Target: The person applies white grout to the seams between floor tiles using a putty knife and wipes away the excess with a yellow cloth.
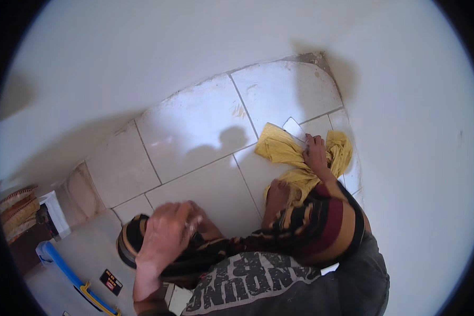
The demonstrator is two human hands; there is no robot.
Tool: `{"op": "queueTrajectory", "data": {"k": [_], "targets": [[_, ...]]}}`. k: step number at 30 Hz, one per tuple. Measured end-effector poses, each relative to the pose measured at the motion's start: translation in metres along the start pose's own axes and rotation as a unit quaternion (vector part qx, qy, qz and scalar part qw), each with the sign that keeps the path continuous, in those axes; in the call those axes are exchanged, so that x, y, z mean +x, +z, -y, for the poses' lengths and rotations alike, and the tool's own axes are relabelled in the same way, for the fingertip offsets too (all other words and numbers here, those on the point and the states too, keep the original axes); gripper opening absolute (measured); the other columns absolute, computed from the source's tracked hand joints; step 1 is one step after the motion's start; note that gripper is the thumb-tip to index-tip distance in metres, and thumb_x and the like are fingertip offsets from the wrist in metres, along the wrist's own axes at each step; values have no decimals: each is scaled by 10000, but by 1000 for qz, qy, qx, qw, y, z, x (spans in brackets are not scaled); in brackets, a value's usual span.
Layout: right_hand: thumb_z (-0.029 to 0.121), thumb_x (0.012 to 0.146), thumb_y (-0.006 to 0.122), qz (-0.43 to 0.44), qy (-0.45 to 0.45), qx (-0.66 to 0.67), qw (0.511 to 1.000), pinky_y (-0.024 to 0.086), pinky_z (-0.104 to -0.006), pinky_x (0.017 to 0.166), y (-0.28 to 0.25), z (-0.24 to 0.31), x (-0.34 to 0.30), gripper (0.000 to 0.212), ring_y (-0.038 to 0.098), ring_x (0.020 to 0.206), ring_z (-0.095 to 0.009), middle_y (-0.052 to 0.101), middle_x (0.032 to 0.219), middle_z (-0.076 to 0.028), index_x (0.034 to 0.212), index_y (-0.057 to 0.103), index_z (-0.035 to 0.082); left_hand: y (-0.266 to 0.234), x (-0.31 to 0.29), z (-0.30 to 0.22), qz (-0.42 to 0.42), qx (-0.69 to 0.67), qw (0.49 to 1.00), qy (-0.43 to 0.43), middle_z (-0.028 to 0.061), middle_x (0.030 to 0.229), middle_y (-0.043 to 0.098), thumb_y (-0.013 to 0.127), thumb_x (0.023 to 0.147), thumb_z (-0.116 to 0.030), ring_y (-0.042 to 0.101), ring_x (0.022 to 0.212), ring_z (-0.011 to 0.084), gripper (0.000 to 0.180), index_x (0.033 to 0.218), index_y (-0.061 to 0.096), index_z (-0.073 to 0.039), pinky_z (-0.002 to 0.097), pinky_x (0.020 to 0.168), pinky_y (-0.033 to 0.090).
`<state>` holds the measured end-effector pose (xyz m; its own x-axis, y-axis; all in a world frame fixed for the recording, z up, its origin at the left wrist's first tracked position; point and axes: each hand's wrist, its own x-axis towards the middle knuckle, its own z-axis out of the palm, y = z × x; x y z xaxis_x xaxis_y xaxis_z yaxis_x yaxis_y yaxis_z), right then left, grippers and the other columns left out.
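Right hand point(316, 152) pressed flat on yellow cloth point(287, 150), 2 o'clock on tiled floor point(195, 131). Left hand point(166, 231) blurred, fingers curled, nothing seen held. White card point(294, 128) partly hidden under cloth.

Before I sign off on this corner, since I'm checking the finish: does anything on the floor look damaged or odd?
Yes. The far corner tile has a rough, dark, unfinished edge at the wall, and smudges mark the tiles. A small white tile piece lies loose beside the crumpled yellow cloth under the right hand.
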<state>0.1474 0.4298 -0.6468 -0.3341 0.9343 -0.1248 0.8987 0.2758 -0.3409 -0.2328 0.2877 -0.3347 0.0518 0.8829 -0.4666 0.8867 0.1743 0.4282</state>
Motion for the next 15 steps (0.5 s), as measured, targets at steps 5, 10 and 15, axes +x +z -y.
{"op": "queueTrajectory", "data": {"k": [5,10,15], "targets": [[1,652,569,109,-62,-36,991,448,-463,795,41,-60,-59,485,560,889,-383,573,947,-177,1123,517,101,10,4,-17,-60,5,995,86,168,830,561,665,800,-187,550,819,354,244,922,535,-19,434,720,444],[30,864,494,-111,-156,178,965,462,-470,795,-24,71,-5,558,572,861,-394,561,1029,-245,1396,335,89,20,-40,-21,27,-69,988,136,158,853,550,690,765,-182,547,846,333,311,982,538,-18,410,751,444],[112,890,472,87,-97,46,990,464,-492,701,-51,122,68,521,592,809,-394,586,941,-230,1397,354,111,22,-38,-16,20,11,997,75,138,845,540,703,743,-204,547,862,301,363,1005,539,-13,378,792,442]]}}
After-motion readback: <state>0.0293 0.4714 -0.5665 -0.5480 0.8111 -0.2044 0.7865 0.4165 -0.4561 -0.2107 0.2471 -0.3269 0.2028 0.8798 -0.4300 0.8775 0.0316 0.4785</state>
